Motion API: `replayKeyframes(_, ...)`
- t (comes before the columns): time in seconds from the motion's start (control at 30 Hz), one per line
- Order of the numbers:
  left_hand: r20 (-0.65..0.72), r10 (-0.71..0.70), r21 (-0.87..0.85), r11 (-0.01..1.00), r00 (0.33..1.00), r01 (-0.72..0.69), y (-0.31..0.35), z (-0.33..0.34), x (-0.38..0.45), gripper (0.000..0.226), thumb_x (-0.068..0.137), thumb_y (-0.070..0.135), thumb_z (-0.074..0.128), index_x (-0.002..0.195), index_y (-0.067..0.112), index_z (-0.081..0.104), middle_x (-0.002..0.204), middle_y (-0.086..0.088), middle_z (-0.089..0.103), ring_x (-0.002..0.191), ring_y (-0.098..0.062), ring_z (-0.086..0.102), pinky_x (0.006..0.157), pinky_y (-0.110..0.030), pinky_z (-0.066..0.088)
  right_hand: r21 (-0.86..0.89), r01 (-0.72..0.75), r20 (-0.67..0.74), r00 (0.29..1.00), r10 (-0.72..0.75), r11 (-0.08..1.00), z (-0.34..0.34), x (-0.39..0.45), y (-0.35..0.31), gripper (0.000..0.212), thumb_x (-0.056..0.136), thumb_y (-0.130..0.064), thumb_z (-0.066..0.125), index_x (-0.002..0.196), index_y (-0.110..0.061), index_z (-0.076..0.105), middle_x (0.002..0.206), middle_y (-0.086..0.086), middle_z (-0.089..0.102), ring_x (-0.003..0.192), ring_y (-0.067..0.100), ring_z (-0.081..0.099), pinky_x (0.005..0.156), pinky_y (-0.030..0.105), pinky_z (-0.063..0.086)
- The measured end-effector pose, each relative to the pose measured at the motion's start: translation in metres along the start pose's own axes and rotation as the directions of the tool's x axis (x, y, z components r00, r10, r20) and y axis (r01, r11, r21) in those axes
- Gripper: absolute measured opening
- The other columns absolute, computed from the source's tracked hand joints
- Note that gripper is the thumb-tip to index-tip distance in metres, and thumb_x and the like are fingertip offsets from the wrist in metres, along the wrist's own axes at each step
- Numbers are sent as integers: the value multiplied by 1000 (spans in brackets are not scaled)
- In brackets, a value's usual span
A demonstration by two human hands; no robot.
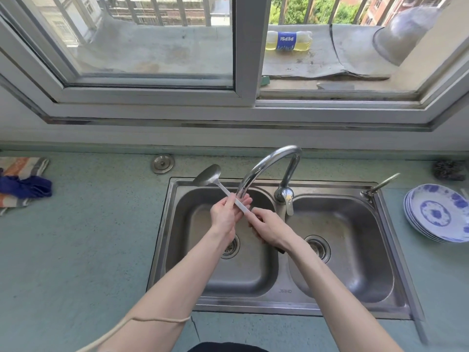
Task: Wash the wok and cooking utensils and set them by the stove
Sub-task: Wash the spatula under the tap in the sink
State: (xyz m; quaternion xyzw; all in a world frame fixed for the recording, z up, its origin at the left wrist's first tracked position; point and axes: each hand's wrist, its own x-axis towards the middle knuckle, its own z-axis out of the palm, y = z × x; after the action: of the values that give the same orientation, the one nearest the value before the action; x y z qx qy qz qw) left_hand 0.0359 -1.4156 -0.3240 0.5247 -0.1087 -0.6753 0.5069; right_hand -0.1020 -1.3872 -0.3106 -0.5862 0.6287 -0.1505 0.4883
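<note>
Fingers of both my hands are on the ladle (215, 182) over the left basin of the double sink (299, 299): my left hand (225, 215) curls round the middle of the flat shaft, my right hand (270, 228) grips lower down toward the dark handle end, and the bowl sticks out past the sink's back rim, over the counter. Biggest risk, as I judge it, is that bowl: if I swing the ladle it may knock the chrome faucet (264, 166), whose spout arches right above my left hand, or drip onto the green countertop (88, 250). A wet, slick shaft may also slip through my grip and clatter into the basin. I cannot tell whether water is running. No wok or stove is in sight. Around me, largest first: the window (152, 97) behind, a stack of blue-and-white plates (436, 214) well to the right, a cloth (22, 184) far left, a Pepsi bottle (288, 40) outside, a sink plug (163, 163) just beyond the sink.
</note>
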Motion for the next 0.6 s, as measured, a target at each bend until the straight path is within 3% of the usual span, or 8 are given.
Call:
replayKeyframes(0.13, 36, -30, -6, 1000, 999, 30, -6, 3, -4, 39, 110, 23, 41, 124, -10, 55, 105, -22, 75, 100, -33, 74, 78, -34, 61, 16, -22, -37, 999, 22, 1000, -5, -7, 5, 42, 104, -41, 41, 74, -18, 60, 56, -5, 56, 46, 9, 47, 52, 28, 41)
replayKeyframes(0.2, 88, -19, 19, 1000, 996, 18, -2, 5, -6, 34, 106, 9, 46, 133, -11, 45, 109, -23, 74, 103, -33, 73, 77, -33, 61, 27, -29, -59, 998, 30, 999, -7, -8, 6, 37, 101, -33, 42, 73, -18, 61, 56, -4, 56, 46, 9, 48, 52, 28, 40)
replayKeyframes(0.3, 187, -61, 116, 992, 981, 39, 1, 9, -12, 48, 91, -14, 60, 135, -11, 41, 114, -22, 73, 107, -31, 72, 81, -32, 61, 71, -26, -82, 996, 31, 997, -8, -8, 7, 40, 104, -37, 43, 73, -20, 59, 57, -4, 56, 46, 10, 48, 50, 28, 40)
replayKeyframes(0.4, 144, -32, 175, 985, 989, 7, 3, 12, -10, 31, 98, 1, 61, 123, -13, 52, 106, -23, 75, 100, -33, 74, 83, -36, 62, 104, -18, -83, 996, 27, 994, -5, -11, 4, 43, 106, -43, 44, 73, -20, 59, 54, -6, 55, 44, 8, 47, 47, 26, 39)
replayKeyframes(0.5, 37, -41, 141, 989, 998, 35, 8, 13, -5, 40, 107, 26, 48, 112, -11, 59, 97, -25, 75, 89, -35, 76, 75, -37, 63, 95, -1, -93, 996, 10, 996, -2, -16, 0, 43, 106, -45, 45, 74, -20, 58, 56, -6, 56, 44, 7, 46, 46, 24, 39)
replayKeyframes(0.6, 25, 19, 135, 991, 1000, -22, 16, 13, -4, 43, 108, 32, 44, 103, -6, 64, 93, -23, 76, 79, -31, 76, 68, -34, 63, 114, 1, -116, 993, 12, 993, 0, -23, 2, 45, 105, -46, 46, 73, -18, 57, 55, -5, 55, 44, 9, 44, 47, 26, 38)
